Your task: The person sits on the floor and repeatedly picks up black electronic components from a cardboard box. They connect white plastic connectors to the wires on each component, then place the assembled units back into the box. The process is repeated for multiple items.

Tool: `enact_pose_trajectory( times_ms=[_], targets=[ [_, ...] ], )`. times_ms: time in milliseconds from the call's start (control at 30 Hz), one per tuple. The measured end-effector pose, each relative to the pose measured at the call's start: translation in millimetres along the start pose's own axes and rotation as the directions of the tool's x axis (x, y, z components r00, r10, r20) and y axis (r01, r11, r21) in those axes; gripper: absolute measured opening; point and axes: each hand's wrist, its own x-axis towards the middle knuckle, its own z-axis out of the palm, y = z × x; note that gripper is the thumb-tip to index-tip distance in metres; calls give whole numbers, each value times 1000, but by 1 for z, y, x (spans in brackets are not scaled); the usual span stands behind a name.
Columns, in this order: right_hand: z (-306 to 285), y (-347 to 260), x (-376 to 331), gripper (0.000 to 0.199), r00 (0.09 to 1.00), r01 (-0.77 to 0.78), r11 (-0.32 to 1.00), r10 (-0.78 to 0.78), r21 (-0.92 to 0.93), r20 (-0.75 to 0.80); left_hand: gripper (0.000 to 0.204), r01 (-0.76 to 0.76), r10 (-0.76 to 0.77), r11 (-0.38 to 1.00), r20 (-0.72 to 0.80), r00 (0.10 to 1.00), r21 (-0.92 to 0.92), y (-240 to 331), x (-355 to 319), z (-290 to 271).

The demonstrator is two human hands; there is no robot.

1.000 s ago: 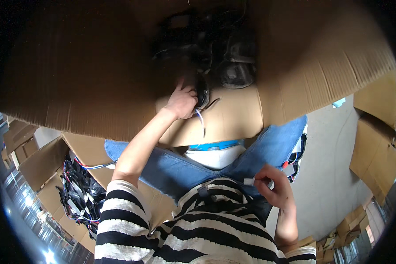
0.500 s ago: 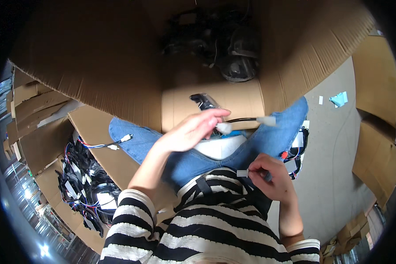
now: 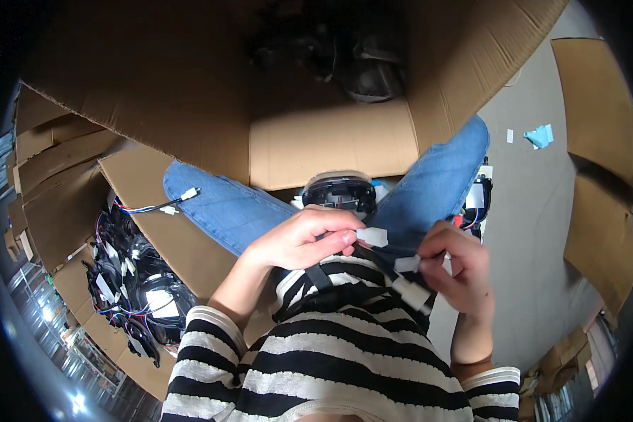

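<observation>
My left hand (image 3: 306, 239) is closed over my lap, thumb and forefinger pinching a white plug connector (image 3: 373, 237). A second white plug connector (image 3: 411, 294) hangs close by on a dark cable, blurred a little. Just to the right, my right hand (image 3: 457, 267) pinches a small white rectangular piece (image 3: 406, 264), held near both connectors. Between my knees rests a round black lamp unit (image 3: 339, 193) with a clear rim, just beyond my left hand. Whether the cable runs to that lamp is hidden behind my fingers.
A deep cardboard box (image 3: 330, 151) opens toward me, with dark lamp units (image 3: 373, 81) at its far end. Left, another carton holds a heap of black units with wires (image 3: 144, 288). A wire end with white plugs (image 3: 188, 193) lies by my left knee. Right, flattened cardboard (image 3: 598, 105) lies on the floor.
My left hand has drawn the connectors down and toward my right hand. The lamp now sits upright between my knees. My right hand has risen slightly, still pinching the white piece.
</observation>
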Motion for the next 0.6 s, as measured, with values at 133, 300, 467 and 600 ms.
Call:
enact_pose_trajectory(
  times_ms=[133, 300, 467, 600],
  targets=[
    [-5, 2, -2, 11, 999, 24, 1000, -24, 9, -42, 17, 133, -127, 987, 72, 989, -90, 5, -4, 1],
    [4, -3, 1, 9, 999, 34, 997, -34, -75, 6, 18, 5, 1, 999, 146, 989, -37, -2, -1, -2],
    [10, -6, 0, 9, 999, 48, 993, -48, -111, 1, 22, 37, -9, 991, 216, 976, -126, -6, 1, -2],
    [10, -8, -1, 9, 998, 66, 981, -64, -184, 18, 25, 131, -87, 979, 261, 961, -158, -6, 0, -2]
  ],
)
